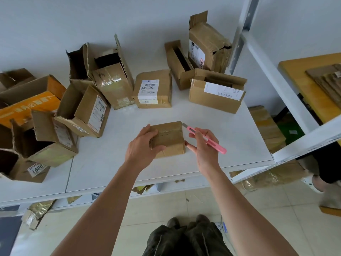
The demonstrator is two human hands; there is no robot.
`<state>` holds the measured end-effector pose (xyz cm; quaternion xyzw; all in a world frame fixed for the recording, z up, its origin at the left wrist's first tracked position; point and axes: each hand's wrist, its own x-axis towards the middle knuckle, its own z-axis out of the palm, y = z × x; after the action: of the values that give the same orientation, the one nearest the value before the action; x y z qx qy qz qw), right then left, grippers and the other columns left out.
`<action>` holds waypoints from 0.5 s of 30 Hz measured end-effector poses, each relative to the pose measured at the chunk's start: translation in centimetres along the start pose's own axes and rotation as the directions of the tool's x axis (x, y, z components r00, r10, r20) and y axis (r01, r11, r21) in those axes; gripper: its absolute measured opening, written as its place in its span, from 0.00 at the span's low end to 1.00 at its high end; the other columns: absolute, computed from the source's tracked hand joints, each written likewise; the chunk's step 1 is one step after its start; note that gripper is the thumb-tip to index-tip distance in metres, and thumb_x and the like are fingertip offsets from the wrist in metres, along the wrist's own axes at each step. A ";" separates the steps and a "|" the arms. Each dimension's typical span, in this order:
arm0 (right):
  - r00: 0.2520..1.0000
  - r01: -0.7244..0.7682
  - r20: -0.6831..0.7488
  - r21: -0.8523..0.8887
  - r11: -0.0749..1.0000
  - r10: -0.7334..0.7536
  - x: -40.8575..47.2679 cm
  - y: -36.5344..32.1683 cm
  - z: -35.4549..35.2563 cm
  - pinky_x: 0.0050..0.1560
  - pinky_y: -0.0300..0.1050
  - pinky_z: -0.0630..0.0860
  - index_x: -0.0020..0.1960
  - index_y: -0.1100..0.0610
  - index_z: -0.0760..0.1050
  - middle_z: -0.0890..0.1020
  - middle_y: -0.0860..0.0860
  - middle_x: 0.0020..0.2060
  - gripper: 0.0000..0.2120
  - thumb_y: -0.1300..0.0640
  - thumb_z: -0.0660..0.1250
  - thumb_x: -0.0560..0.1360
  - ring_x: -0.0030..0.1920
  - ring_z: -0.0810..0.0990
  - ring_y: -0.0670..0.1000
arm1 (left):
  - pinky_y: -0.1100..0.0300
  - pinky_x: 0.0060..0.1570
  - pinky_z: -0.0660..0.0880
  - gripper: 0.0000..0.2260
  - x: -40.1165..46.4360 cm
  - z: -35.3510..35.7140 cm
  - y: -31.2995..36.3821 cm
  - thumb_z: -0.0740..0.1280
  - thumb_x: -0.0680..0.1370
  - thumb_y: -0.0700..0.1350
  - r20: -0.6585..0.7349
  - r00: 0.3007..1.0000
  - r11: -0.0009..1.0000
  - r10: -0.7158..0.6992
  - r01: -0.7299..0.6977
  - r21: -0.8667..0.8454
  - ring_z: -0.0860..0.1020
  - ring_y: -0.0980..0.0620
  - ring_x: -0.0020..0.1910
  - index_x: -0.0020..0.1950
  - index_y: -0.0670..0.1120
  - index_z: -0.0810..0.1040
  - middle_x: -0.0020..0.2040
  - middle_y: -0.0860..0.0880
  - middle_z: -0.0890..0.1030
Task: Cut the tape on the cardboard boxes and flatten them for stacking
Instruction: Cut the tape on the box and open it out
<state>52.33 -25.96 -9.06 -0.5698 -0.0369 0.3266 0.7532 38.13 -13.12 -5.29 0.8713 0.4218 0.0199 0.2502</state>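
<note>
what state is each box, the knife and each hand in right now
small box: closed, taped, flat on the table
pink knife: blade out, tip at the box's far right corner
left hand: grips the box's left side
right hand: holds the knife
labelled box: closed
box by the shelf post: flaps open

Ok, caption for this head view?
Left hand steadies a taped box; right hand brings a pink cutter to its corner.

Centre of frame: a small taped cardboard box on the white table, gripped at its left side by the left hand. The right hand holds a pink utility knife, blade tip at the box's upper right corner. Opened boxes occupy the upper and left frame.
</note>
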 end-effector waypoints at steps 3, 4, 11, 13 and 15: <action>1.000 0.017 -0.004 -0.006 1.000 -0.017 -0.1 0.2 0.0 0.47 0.50 0.83 0.46 0.57 0.76 0.85 0.51 0.40 0.04 0.59 0.65 0.80 0.48 0.84 0.47 | 0.53 0.71 0.63 0.29 0.1 -0.1 0.0 0.71 0.75 0.57 0.019 1.000 1.000 -0.003 0.003 0.018 0.63 0.52 0.76 0.75 0.53 0.68 0.79 0.56 0.58; 1.000 0.024 0.003 -0.011 1.000 -0.024 -0.1 0.2 0.0 0.48 0.50 0.83 0.46 0.57 0.76 0.85 0.52 0.40 0.04 0.60 0.65 0.80 0.48 0.84 0.47 | 0.53 0.71 0.62 0.29 0.1 -0.1 0.0 0.71 0.76 0.57 0.022 1.000 1.000 -0.006 0.005 0.019 0.61 0.53 0.77 0.75 0.53 0.68 0.79 0.56 0.58; 0.997 0.053 0.057 -0.067 0.996 -0.049 0.1 0.2 -0.2 0.51 0.56 0.82 0.45 0.57 0.74 0.84 0.52 0.40 0.05 0.61 0.63 0.81 0.50 0.84 0.48 | 0.51 0.72 0.61 0.29 0.4 0.0 0.2 0.71 0.76 0.56 0.025 0.999 0.999 -0.031 0.031 0.028 0.58 0.53 0.78 0.75 0.53 0.68 0.79 0.56 0.58; 0.996 0.051 0.076 -0.083 0.995 -0.045 0.3 0.1 -0.3 0.52 0.58 0.82 0.45 0.58 0.74 0.84 0.51 0.39 0.06 0.62 0.63 0.81 0.49 0.84 0.48 | 0.51 0.72 0.61 0.29 0.5 0.1 0.2 0.71 0.76 0.56 0.027 0.999 0.999 -0.039 0.038 0.032 0.57 0.52 0.78 0.75 0.53 0.68 0.79 0.56 0.58; 0.994 0.057 0.103 -0.103 0.993 -0.046 0.4 0.0 -0.5 0.52 0.60 0.82 0.43 0.58 0.72 0.84 0.49 0.39 0.07 0.63 0.63 0.81 0.48 0.83 0.48 | 0.50 0.72 0.61 0.29 0.6 0.1 0.1 0.72 0.75 0.55 0.029 0.999 0.999 -0.046 0.046 0.026 0.57 0.52 0.78 0.75 0.53 0.68 0.79 0.56 0.58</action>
<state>52.81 -26.21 -9.40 -0.5906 -0.1067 0.3328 0.7274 38.62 -12.79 -5.39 0.8646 0.4382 -0.0041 0.2457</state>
